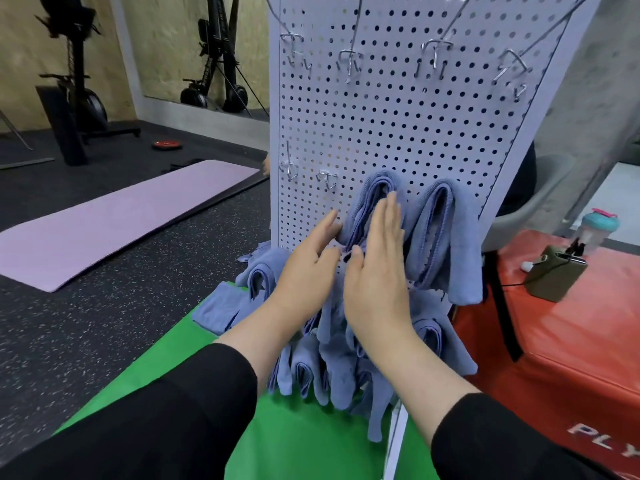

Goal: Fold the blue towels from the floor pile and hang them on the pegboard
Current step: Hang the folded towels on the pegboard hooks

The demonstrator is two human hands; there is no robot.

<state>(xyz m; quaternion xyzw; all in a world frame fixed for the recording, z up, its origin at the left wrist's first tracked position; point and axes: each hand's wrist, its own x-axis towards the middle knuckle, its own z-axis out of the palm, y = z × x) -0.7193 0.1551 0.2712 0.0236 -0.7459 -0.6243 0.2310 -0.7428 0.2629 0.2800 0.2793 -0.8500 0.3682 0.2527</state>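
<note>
both hands flat and gripping nothing, the left hand (308, 258) and right hand (375, 271) smooth a folded blue towel (370, 202) hanging on the pegboard (381, 126), left of a second towel (446, 237); too hard a downward stroke could drag it off its hook.

"How was the light?"

"Even and fairly bright, soft indoor light from overhead. The shadows were faint, only thin ones behind the metal hooks (349, 62) on the white pegboard (398, 133), which looked slightly washed out near the top."

"Any blur?"

"The centre was reasonably sharp, though the whole picture had a soft, compressed look. The dark equipment (74, 95) at the far left was dim and muddy."

"Distortion?"

"Strong wide-angle bending: the pegboard's edges splayed outward and the black sleeves (156, 420) stretched at the bottom corners."
</note>
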